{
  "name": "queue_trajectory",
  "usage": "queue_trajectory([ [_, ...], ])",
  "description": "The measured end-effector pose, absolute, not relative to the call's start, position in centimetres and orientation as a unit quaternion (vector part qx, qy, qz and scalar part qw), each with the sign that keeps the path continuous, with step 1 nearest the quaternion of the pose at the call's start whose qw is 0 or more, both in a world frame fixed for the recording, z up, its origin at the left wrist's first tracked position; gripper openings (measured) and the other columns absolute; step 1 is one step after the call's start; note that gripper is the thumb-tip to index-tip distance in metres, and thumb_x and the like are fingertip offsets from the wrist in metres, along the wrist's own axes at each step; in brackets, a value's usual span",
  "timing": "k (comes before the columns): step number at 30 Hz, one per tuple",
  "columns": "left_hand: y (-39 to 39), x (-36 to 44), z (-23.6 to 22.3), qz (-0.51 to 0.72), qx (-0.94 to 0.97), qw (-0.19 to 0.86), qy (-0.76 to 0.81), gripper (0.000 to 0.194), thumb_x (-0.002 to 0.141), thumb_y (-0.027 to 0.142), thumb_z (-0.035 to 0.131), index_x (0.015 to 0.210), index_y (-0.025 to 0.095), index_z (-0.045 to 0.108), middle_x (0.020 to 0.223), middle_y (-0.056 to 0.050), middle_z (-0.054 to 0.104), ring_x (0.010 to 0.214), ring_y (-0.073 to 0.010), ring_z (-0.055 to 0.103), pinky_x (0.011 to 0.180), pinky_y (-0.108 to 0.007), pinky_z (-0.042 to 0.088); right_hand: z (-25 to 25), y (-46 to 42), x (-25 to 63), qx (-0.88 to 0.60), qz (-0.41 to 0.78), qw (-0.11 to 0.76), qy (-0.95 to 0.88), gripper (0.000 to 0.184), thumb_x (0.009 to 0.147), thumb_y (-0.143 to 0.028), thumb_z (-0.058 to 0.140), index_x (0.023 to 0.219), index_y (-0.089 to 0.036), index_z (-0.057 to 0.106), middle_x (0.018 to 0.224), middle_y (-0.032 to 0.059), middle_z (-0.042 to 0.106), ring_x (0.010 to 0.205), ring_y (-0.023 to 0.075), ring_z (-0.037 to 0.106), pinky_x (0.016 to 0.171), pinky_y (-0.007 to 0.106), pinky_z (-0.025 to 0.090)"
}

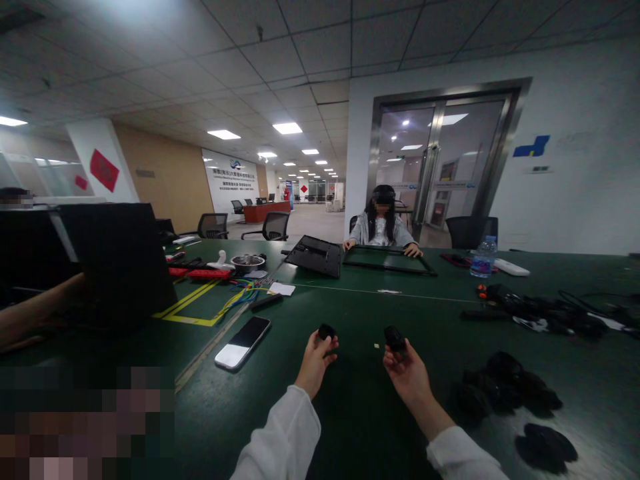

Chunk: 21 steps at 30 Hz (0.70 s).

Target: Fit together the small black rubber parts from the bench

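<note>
My left hand (319, 357) is closed on a small black piece (327, 331), rounded at the top, held between thumb and fingers above the green table (350, 413). In my right hand (406, 373) is another small black piece (395, 338), longer and roughly oval, gripped by the thumb and fingertips. The two pieces are apart from each other. Their exact kind is too small and dark to tell. A tiny pale square (377, 346) lies on the table between my hands.
A phone (243, 343) lies left of my hands. Black parts (505, 383) are heaped at right, near cables (545, 310) and a water bottle (483, 257). Across the table, a person (383, 223) touches a black frame (390, 259) beside a black panel (314, 255). Another person's arm (43, 310) reaches in at left.
</note>
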<state>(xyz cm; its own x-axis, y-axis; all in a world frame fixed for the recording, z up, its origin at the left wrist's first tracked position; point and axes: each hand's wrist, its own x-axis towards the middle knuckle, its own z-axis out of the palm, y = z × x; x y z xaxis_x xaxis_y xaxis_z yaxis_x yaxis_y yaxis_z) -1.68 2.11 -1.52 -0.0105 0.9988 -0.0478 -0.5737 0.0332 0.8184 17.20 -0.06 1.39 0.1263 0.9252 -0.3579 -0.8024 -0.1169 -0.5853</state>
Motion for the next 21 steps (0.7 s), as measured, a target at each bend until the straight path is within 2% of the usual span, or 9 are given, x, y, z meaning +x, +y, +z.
queue_trajectory([
  [13, 2.61, -1.98, -2.25, 0.644, 0.279, 0.630, 0.331, 0.045, 0.070, 0.013, 0.059, 0.109, 0.027, 0.043, 0.097, -0.004, 0.055, 0.079, -0.0142, 0.059, 0.060, -0.022, 0.045, 1.16, 0.12, 17.59, -0.341, 0.670, 0.655, -0.081, 0.020, 0.080, -0.031, 0.038, 0.081, -0.016, 0.051, 0.064, 0.0010, 0.055, 0.053, 0.0086, 0.053, 0.046, 0.021, 0.049],
  [21, 2.30, -1.98, -2.03, 0.616, 0.328, 0.624, 0.353, 0.046, 0.070, 0.018, 0.059, 0.112, 0.026, 0.043, 0.096, -0.006, 0.056, 0.081, -0.0150, 0.058, 0.062, -0.023, 0.044, 1.42, -0.05, 17.47, -0.340, 0.676, 0.646, -0.102, 0.013, 0.077, -0.028, 0.047, 0.076, -0.016, 0.054, 0.064, -0.0007, 0.057, 0.054, 0.0079, 0.056, 0.049, 0.018, 0.050],
])
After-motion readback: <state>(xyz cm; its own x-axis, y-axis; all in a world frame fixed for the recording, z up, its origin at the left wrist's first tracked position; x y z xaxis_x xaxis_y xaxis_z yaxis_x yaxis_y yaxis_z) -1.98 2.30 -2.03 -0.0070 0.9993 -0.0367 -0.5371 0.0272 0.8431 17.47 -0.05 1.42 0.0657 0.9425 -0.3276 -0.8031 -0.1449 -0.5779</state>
